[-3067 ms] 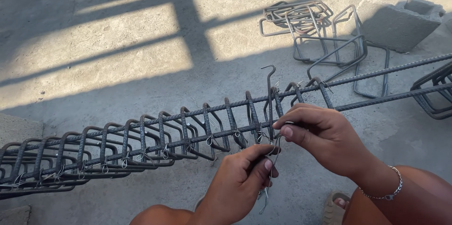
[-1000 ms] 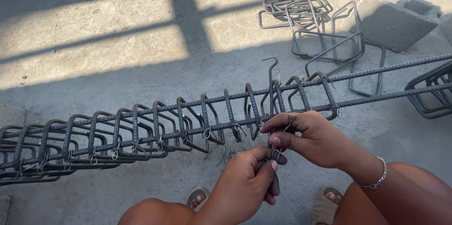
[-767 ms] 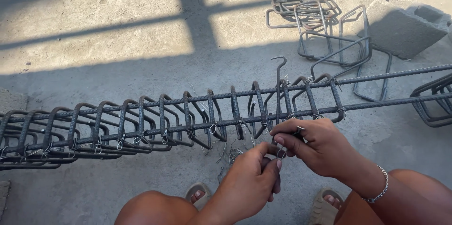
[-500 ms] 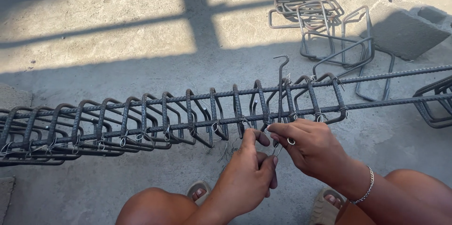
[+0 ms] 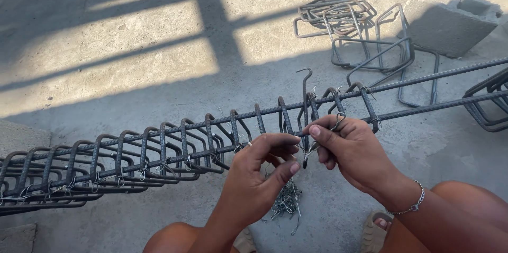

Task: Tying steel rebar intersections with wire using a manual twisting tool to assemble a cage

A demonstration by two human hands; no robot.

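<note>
Head view: rebar cage (image 5: 159,152) runs left to right. Left hand (image 5: 259,173) fingers curled, pinching thin tie wire (image 5: 302,150) at the near bar; right hand (image 5: 352,150) pinches its looped end just beside. Loose ties (image 5: 286,205) lie below.

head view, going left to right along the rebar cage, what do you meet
tied stirrups → left hand → hooked tying tool → right hand → bare long bars → loose stirrup at the right edge

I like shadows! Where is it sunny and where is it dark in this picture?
Head view: sun lights the floor up top, crossed by dark shadow stripes; the hands, left and right, and the rebar cage sit in shade, all sharp, no glare.
</note>
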